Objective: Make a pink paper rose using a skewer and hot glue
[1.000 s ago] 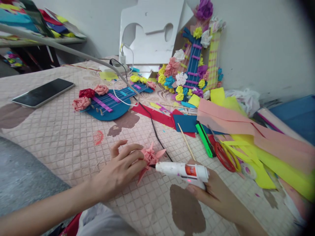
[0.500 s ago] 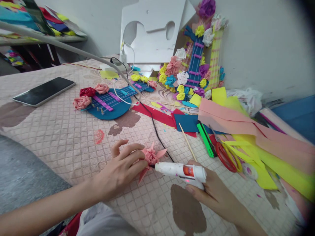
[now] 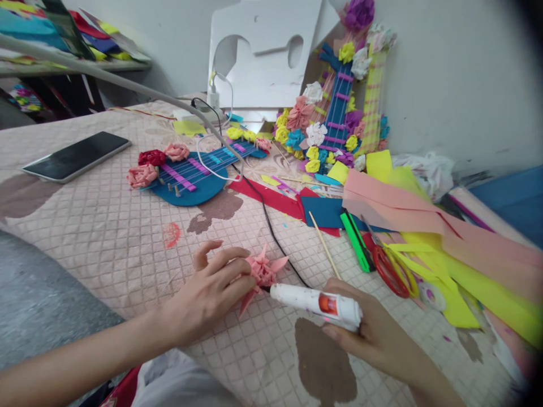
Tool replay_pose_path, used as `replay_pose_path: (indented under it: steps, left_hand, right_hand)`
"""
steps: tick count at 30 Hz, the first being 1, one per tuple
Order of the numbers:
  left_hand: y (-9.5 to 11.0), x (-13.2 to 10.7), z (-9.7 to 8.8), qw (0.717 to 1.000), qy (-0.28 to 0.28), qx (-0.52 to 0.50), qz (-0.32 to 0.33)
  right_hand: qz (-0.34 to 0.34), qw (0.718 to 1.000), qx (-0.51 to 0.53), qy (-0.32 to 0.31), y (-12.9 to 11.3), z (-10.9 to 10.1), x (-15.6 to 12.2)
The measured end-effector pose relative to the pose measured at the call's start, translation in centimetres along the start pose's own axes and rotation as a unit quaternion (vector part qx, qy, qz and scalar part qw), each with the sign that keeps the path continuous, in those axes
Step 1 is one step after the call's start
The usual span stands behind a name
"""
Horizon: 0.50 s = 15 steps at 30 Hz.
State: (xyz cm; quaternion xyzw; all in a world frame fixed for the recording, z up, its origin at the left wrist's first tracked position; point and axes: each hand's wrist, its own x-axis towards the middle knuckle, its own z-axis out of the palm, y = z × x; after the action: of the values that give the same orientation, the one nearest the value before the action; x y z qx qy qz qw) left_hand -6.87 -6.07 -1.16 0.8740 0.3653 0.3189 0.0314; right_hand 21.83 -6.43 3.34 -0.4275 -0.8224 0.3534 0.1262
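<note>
My left hand (image 3: 207, 291) presses its fingertips on a pink paper flower (image 3: 263, 273) lying on the quilted pink cloth (image 3: 106, 226). My right hand (image 3: 373, 333) grips a white hot glue gun (image 3: 316, 302). The gun's nozzle points left and touches the flower's near side. A black cord (image 3: 265, 217) runs from the gun area back across the cloth.
A blue paper guitar (image 3: 193, 172) with roses lies ahead; a second flower-covered guitar (image 3: 335, 107) leans on the wall. A phone (image 3: 76, 157) lies at left. Red scissors (image 3: 388, 270), a green cutter (image 3: 356, 240), a wooden skewer (image 3: 324, 244) and pink and yellow paper strips (image 3: 445, 237) lie at right.
The glue gun has tilted slightly and shifted a little lower right in my right hand. My left hand and the flower stay in place.
</note>
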Motion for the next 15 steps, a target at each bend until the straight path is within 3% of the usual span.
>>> replay_pose_path:
  steps: [8,15]
  left_hand:
    - [0.0,0.2,0.2,1.0,-0.002,-0.008,-0.005]
    - [0.2,0.2,0.4,1.0,-0.002,-0.002,-0.015]
  right_hand:
    - [-0.041,0.997,0.055,0.023,1.3,-0.5,-0.5]
    - [0.022,0.977,0.123,0.171,3.9,0.1,-1.7]
